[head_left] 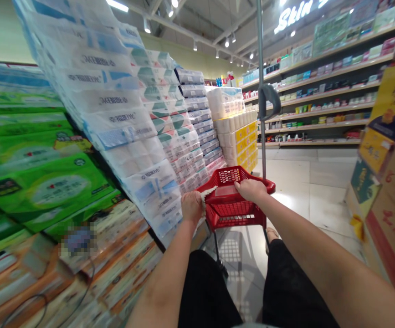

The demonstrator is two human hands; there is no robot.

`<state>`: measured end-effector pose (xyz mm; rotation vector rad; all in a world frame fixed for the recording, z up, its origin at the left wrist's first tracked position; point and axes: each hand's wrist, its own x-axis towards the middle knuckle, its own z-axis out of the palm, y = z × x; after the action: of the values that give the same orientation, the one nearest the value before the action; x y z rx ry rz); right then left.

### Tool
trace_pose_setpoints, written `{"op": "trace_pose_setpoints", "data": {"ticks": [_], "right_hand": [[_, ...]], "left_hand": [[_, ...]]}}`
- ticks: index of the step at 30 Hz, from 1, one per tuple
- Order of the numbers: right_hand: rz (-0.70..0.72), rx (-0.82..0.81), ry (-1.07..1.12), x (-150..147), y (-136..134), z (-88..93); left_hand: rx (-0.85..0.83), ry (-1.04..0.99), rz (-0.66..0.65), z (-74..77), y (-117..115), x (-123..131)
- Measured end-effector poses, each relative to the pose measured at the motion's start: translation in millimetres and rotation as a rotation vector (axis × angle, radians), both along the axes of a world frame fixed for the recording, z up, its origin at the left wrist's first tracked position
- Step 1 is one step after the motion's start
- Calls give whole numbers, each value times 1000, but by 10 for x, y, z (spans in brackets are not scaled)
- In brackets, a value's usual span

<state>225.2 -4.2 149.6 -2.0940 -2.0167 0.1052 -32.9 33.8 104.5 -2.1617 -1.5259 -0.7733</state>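
A red plastic shopping basket (pixel 233 210) on a trolley stands low in front of me in a shop aisle. My left hand (pixel 191 206) is closed on a white cloth (pixel 208 193) that rests against the basket's near left rim. My right hand (pixel 250 189) lies closed over the near rim on the right. A grey metal pole (pixel 261 95) with a dark handle rises from behind the basket. My legs in black shorts show below.
Tall stacks of toilet-paper packs (pixel 139 136) line the left, with green tissue packs (pixel 43 182) beside them. Cardboard boxes (pixel 388 182) crowd the right edge. Product shelves (pixel 320 91) stand at the far right. Pale floor tiles (pixel 306 182) stretch ahead.
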Motion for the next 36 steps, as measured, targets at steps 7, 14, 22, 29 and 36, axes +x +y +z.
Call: {"op": "trace_pose_setpoints", "data": {"ticks": [7, 14, 22, 29, 36], "right_hand": [[-90, 325, -2, -142, -38, -289], [17, 649, -127, -55, -111, -614], [7, 887, -154, -20, 10, -735], [22, 934, -149, 42, 3, -769], [17, 926, -138, 60, -5, -752]], "left_hand": [[128, -131, -222, -123, -250, 847], [66, -9, -264, -10, -193, 865], [122, 95, -397, 2, -272, 1016], [42, -46, -129, 96, -271, 885], [78, 92, -334, 97, -323, 945]]}}
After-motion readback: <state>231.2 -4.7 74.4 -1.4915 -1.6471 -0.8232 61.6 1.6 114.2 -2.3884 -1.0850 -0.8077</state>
